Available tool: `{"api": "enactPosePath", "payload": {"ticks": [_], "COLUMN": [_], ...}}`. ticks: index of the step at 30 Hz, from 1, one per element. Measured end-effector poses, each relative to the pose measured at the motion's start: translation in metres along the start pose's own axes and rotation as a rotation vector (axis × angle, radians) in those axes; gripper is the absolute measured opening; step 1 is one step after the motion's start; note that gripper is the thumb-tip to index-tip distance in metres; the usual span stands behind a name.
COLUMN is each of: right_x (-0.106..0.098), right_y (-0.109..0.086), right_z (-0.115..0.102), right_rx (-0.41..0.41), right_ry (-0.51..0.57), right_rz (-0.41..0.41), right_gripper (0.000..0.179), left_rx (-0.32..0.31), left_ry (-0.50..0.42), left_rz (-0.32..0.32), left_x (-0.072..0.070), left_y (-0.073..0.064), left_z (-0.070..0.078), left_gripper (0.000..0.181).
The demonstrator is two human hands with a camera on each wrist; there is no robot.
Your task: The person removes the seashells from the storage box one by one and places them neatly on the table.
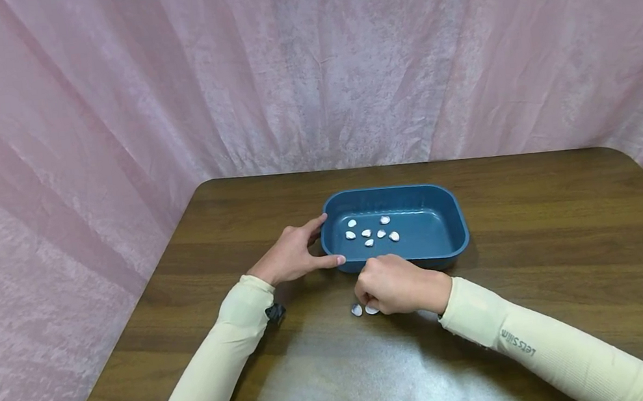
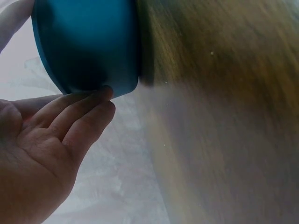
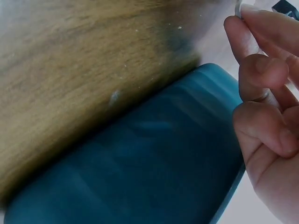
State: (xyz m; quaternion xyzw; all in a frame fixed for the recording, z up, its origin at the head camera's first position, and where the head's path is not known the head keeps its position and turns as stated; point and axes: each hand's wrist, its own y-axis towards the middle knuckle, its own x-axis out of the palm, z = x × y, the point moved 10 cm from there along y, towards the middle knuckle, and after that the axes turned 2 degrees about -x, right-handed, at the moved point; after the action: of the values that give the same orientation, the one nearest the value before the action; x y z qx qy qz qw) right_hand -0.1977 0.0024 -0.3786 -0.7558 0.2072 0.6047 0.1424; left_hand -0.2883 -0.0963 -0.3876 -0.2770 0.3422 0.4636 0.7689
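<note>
The tub (image 1: 466, 231) is sitting near the tabletop's (image 1: 534, 204) far edge, white pieces (image 1: 366, 233) lying mostly in its left half. The left hand (image 1: 291, 256), thumb and fingers spread, is touching its left end, probably steadying it. Off its near edge, the right hand (image 1: 396, 284) is pinching a thin piece (image 3: 238, 8), fingertips nearly meeting; a loose piece (image 1: 356, 310) is lying just beside.

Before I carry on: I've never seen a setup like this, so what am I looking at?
There is no machine here, just a person's two bare hands. The wide picture is taken from the head; the two close ones, from the wrists. On the wooden table sits a blue tub with seven small white pieces inside. The left hand touches the tub's end; the right hand pinches a white piece, with a loose piece lying beside it.
</note>
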Motion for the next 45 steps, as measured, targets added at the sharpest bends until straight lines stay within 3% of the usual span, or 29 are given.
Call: {"api": "enactPosePath", "payload": {"ticks": [17,30,38,45], "right_x": [0.007,-0.002,-0.023,-0.046], "right_y": [-0.001,-0.002,-0.004,-0.007], "right_z": [0.004,0.0,-0.002,0.01], "right_rx": [0.033,0.009,-0.02,0.001], "right_ry": [0.025,-0.005,0.026,0.058], "right_rz": [-0.019,0.003,0.026,0.025], "right_gripper": [0.014,0.016,0.009,0.007], "left_rx": [-0.017,0.003,0.006,-0.001], "left_ry": [0.01,0.015,0.012,0.009], "left_rz": [0.001,0.011,0.019,0.012], "left_x": [0.002,0.001,0.0,0.001], "left_y": [0.0,0.0,0.0,0.0], "left_z": [-0.002,-0.002,-0.002,-0.002], "left_gripper": [0.105,0.104,0.103,0.102]}}
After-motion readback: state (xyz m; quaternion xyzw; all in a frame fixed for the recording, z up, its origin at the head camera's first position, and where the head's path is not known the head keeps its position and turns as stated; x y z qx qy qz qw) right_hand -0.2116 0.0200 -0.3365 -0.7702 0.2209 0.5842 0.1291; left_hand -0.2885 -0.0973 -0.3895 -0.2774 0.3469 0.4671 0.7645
